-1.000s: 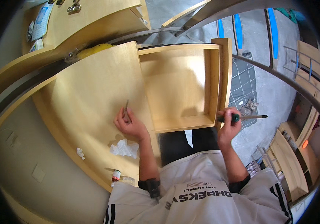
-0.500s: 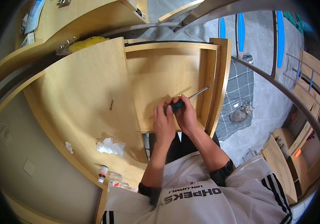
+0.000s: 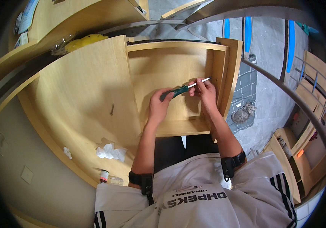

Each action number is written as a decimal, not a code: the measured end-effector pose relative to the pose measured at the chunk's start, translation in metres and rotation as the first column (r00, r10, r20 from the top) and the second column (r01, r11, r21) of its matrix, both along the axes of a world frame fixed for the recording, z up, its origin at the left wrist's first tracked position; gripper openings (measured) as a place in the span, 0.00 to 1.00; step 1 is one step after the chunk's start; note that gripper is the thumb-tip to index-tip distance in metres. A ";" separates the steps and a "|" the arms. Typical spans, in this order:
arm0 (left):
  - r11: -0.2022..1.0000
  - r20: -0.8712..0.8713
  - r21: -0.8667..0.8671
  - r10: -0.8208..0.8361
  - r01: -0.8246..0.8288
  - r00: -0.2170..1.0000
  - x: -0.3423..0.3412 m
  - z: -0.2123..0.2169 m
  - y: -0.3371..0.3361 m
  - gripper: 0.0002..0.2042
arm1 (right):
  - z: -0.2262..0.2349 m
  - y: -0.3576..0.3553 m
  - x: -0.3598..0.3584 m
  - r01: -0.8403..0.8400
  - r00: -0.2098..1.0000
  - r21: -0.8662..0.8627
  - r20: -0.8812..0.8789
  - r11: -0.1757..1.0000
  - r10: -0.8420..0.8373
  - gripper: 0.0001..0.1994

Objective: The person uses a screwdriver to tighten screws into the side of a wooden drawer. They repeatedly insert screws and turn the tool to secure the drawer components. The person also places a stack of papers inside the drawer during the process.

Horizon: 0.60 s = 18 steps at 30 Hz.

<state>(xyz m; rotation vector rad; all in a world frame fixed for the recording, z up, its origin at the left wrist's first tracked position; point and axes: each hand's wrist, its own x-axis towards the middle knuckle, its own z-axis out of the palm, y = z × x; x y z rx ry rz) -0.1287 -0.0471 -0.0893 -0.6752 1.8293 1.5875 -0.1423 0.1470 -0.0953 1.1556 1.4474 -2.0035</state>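
Note:
A screwdriver (image 3: 179, 91) with a dark green handle is held aslant over an open wooden drawer (image 3: 166, 68), its tip pointing up to the right. My left hand (image 3: 159, 105) is closed round the handle's rear end. With thumb and fingers, my right hand (image 3: 205, 94) pinches the pale metal shaft near the tip, close to the drawer's right side. Neither hand touches the drawer. A small thin brown piece (image 3: 112, 109), perhaps a screw, lies on the wooden desktop (image 3: 83, 87) left of the drawer.
Crumpled white tissue (image 3: 111, 152) and a small bottle (image 3: 104, 176) are on the desktop's near left. A yellow item (image 3: 87, 42) sits behind it. To the right, a grey cat (image 3: 243, 113) lies on a dark checked mat (image 3: 246, 81) beneath a curved metal rail (image 3: 271, 74).
My right hand has moved from the handle up to the shaft. My left hand has shifted left and holds the handle's end. The view has moved slightly.

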 end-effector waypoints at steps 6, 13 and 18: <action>0.974 0.079 0.163 0.150 -0.161 0.986 -0.008 -0.007 -0.004 0.12 | 0.003 0.009 0.001 -0.023 1.000 -0.031 -0.020 0.999 0.022 0.12; 0.957 0.016 0.222 0.185 -0.184 0.983 -0.011 -0.010 -0.004 0.15 | 0.004 0.005 0.001 0.086 0.996 -0.013 -0.033 0.996 -0.086 0.11; 0.941 -0.014 0.285 0.193 -0.181 0.981 -0.015 -0.008 -0.002 0.16 | 0.002 -0.001 0.004 0.176 0.982 0.025 -0.081 0.984 -0.173 0.10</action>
